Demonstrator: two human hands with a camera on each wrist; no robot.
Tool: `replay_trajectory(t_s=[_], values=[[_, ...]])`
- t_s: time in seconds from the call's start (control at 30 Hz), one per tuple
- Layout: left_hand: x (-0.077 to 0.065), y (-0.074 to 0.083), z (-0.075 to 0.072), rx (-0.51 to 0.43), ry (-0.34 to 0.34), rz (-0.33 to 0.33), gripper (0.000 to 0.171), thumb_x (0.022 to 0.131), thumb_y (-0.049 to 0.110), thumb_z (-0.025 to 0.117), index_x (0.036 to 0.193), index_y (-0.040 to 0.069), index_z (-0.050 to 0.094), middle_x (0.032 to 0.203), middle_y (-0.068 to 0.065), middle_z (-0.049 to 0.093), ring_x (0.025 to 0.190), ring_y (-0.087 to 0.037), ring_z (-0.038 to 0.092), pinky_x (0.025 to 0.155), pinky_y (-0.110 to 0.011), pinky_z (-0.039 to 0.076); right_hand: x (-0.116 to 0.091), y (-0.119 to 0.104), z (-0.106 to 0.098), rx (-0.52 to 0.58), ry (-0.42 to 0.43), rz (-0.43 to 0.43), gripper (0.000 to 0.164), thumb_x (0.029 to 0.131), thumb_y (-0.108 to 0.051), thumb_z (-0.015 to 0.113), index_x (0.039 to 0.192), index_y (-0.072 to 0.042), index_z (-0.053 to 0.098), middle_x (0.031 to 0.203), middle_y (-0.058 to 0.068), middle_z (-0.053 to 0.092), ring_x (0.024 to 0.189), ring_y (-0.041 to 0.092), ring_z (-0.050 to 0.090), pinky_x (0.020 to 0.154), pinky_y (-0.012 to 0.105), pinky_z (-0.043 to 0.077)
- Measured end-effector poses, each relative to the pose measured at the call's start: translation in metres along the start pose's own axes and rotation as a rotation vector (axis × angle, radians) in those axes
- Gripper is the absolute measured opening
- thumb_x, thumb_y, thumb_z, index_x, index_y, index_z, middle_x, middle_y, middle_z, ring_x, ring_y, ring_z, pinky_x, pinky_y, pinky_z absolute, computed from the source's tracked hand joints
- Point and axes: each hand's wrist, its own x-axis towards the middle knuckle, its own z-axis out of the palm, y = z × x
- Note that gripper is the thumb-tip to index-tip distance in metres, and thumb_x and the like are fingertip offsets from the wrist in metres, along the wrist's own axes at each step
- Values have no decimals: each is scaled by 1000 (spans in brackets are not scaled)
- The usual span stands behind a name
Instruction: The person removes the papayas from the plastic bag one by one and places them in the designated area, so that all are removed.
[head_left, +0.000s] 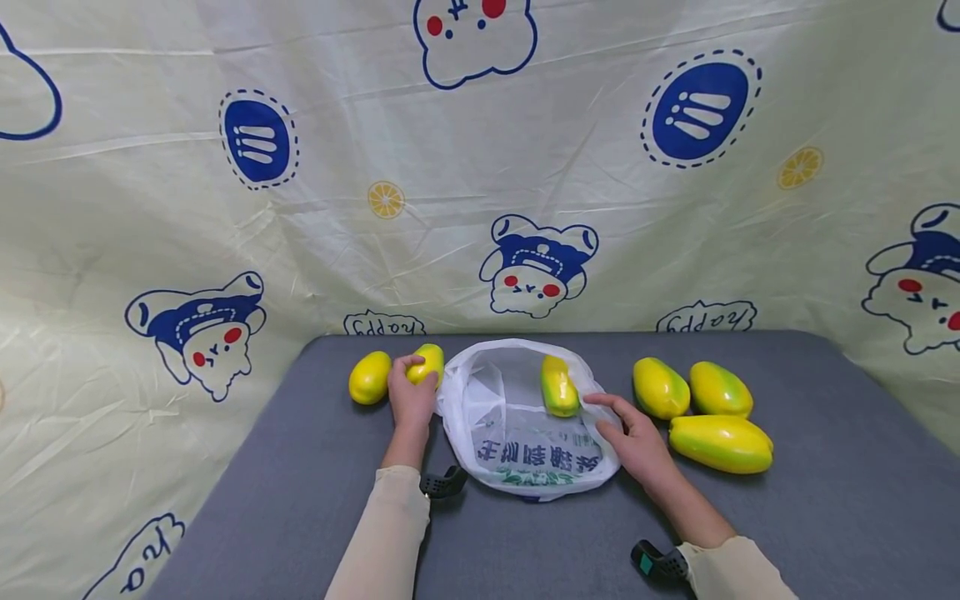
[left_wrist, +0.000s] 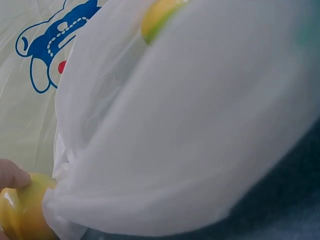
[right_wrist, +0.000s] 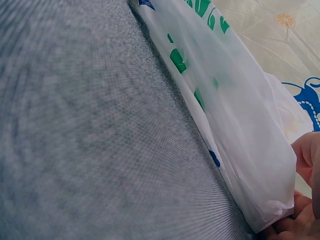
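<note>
A white plastic bag (head_left: 480,454) with dark lettering and green print lies with its mouth spread wide. Inside it rests one yellow-green papaya (head_left: 559,387). My left hand (head_left: 412,398) grips another papaya (head_left: 429,363) just left of the bag's rim; in the left wrist view this papaya (left_wrist: 30,210) lies against the bunched plastic. At the opposite side, my right hand (head_left: 636,437) pinches the bag's right rim between thumb and fingers. In the right wrist view, fingers (right_wrist: 307,155) show at the edge of the bag (right_wrist: 240,125).
Beside the left hand lies a rounder yellow papaya (head_left: 370,377). Three more, an upright-lying papaya (head_left: 661,388), a second papaya (head_left: 720,389) and a longer papaya (head_left: 722,444), sit right of the bag. The grey table (head_left: 540,550) meets a printed curtain (head_left: 322,250) behind.
</note>
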Motion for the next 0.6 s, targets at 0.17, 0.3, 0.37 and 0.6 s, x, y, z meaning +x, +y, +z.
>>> replay_trajectory(t_s=[0.17, 0.3, 0.37, 0.6], values=[[1, -2, 1, 32, 10, 10, 30, 88, 0, 66, 116, 9, 59, 139, -14, 46, 130, -34, 46, 114, -52, 39, 0, 0, 0, 2, -2, -1, 38, 103, -19, 50, 140, -19, 53, 164, 14, 30, 153, 39, 21, 121, 64, 18], [1, -3, 1, 44, 21, 9, 30, 88, 1, 66, 116, 9, 58, 139, -14, 46, 130, -34, 46, 114, -53, 39, 0, 1, 0, 7, -2, -8, 37, 103, -19, 50, 140, -18, 53, 164, 14, 31, 153, 39, 21, 122, 64, 18], [1, -2, 1, 45, 23, 6, 30, 89, 1, 66, 117, 10, 58, 139, -13, 45, 130, -34, 46, 115, -54, 39, 0, 1, 0, 11, -2, -9, 37, 103, -19, 50, 140, -19, 53, 164, 14, 31, 153, 38, 21, 122, 64, 17], [-1, 1, 0, 48, 43, 20, 31, 88, 0, 65, 117, 6, 59, 137, -17, 46, 128, -35, 47, 113, -54, 40, -1, 1, -1, 22, -8, -16, 37, 103, -20, 50, 140, -19, 53, 163, 13, 31, 153, 39, 21, 121, 65, 18]])
